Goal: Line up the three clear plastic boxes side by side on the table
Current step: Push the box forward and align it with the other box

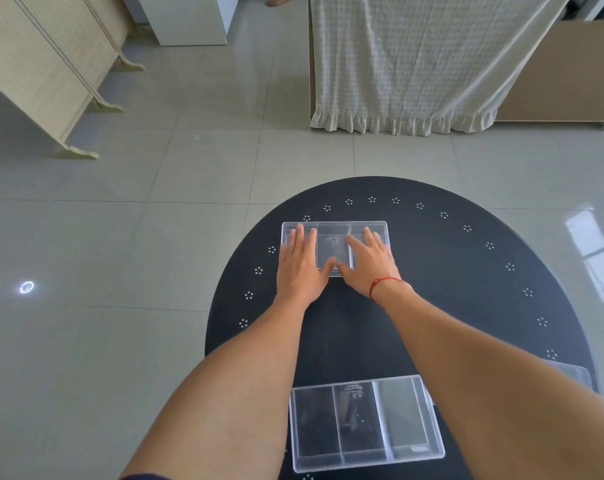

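Observation:
A clear plastic box lies on the far part of the round black table. Both my hands rest flat on its top: my left hand covers its left end, my right hand its right end. The fingers are spread and the thumbs meet at the near edge. A second clear box with inner dividers sits at the table's near edge, between my forearms. A corner of a third clear box shows at the right, mostly hidden behind my right forearm.
The table stands on a pale tiled floor. A folding screen stands at the far left, a white cabinet at the back, and furniture draped with a cream cloth at the back right. Someone's foot shows at the top edge.

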Demonstrator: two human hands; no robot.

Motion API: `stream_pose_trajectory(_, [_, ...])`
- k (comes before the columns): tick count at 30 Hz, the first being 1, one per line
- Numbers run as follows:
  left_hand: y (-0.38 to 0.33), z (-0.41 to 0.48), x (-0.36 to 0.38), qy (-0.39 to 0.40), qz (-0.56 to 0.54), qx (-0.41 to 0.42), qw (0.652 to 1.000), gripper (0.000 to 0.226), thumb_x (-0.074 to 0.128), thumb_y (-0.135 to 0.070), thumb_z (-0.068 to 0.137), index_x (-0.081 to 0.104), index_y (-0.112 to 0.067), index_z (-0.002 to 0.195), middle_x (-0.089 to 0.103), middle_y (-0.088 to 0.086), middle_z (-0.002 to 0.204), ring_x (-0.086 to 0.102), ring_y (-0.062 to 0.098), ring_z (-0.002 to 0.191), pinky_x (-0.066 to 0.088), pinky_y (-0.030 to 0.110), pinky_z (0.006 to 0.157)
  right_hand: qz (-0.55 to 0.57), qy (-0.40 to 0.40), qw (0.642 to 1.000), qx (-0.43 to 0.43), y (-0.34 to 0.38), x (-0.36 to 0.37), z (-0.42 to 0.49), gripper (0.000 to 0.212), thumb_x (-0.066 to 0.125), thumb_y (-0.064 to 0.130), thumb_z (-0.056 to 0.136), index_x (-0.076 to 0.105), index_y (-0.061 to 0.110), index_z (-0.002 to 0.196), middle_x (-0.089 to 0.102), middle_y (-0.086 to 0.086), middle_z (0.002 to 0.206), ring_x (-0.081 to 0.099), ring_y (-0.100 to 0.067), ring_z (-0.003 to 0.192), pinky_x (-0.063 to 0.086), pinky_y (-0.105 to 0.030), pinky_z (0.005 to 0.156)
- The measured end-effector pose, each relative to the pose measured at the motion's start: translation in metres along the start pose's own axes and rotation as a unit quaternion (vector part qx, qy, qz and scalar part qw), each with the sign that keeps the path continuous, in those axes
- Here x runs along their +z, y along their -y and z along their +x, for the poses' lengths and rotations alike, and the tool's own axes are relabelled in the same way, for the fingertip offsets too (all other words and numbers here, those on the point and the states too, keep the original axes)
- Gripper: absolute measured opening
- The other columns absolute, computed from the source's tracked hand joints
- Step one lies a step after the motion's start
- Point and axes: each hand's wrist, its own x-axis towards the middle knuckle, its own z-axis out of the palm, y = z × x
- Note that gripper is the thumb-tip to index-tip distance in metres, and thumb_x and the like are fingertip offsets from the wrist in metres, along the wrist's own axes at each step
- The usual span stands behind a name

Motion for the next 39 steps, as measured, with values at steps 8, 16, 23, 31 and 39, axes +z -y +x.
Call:
stream_pose_trajectory(8, [0.024, 0.002, -0.015, -0.014, 0.033, -0.012, 0.999, 0.062, 0.032, -0.046, 0.101, 0.019, -0.012, 0.152, 0.010, 0.010, 0.162, 0.003, 0.024, 0.150, 0.011, 0.038, 0.121, -0.012, 0.016, 1.000, -0.007, 0.036, 0.008, 0.011, 0.054, 0.048, 0.030, 0.096, 0.034, 0.023, 0.148, 0.012, -0.013, 0.161, 0.009, -0.032, 0.149, 0.023, -0.045, 0.119])
stream_pose_trajectory(16, [0.054, 0.009, -0.028, -0.017, 0.034, -0.018, 0.999, 0.056, 0.029, -0.040, 0.103, 0.018, -0.015, 0.152, 0.007, 0.009, 0.163, 0.001, 0.024, 0.150, 0.009, 0.039, 0.122, 0.001, 0.037, 0.999, -0.009, 0.066, 0.015, 0.026, 0.055, 0.049, 0.026, 0.095, 0.032, 0.024, 0.148, 0.009, -0.012, 0.162, 0.006, -0.033, 0.150, 0.020, -0.046, 0.120])
stream_pose_trajectory(23, [0.072, 0.020, -0.038, -0.012, 0.022, -0.010, 1.000, 0.055, 0.031, -0.038, 0.103, 0.020, -0.015, 0.152, 0.008, 0.010, 0.162, 0.003, 0.025, 0.150, 0.008, 0.040, 0.122, -0.001, 0.035, 0.999, -0.004, 0.084, 0.018, 0.036, 0.054, 0.051, 0.025, 0.094, 0.036, 0.024, 0.146, 0.013, -0.012, 0.161, 0.011, -0.032, 0.149, 0.024, -0.047, 0.119])
stream_pose_trajectory(31, [0.075, 0.023, -0.040, -0.020, 0.019, -0.015, 1.000, 0.058, 0.031, -0.040, 0.103, 0.016, -0.014, 0.153, 0.007, 0.010, 0.162, 0.003, 0.025, 0.150, 0.008, 0.040, 0.120, 0.013, 0.045, 0.999, -0.007, 0.090, 0.013, 0.039, 0.057, 0.046, 0.021, 0.096, 0.028, 0.019, 0.150, 0.008, -0.013, 0.162, 0.002, -0.031, 0.150, 0.020, -0.046, 0.120])
stream_pose_trajectory(39, [0.022, -0.007, -0.037, -0.021, -0.016, -0.012, 1.000, 0.059, 0.030, -0.040, 0.102, 0.014, -0.014, 0.153, 0.005, 0.008, 0.163, -0.002, 0.021, 0.150, 0.006, 0.040, 0.122, 0.023, -0.012, 0.999, 0.023, 0.046, -0.022, 0.006, 0.059, 0.044, 0.025, 0.095, 0.026, 0.011, 0.149, 0.010, -0.015, 0.161, 0.009, -0.029, 0.149, 0.023, -0.044, 0.118])
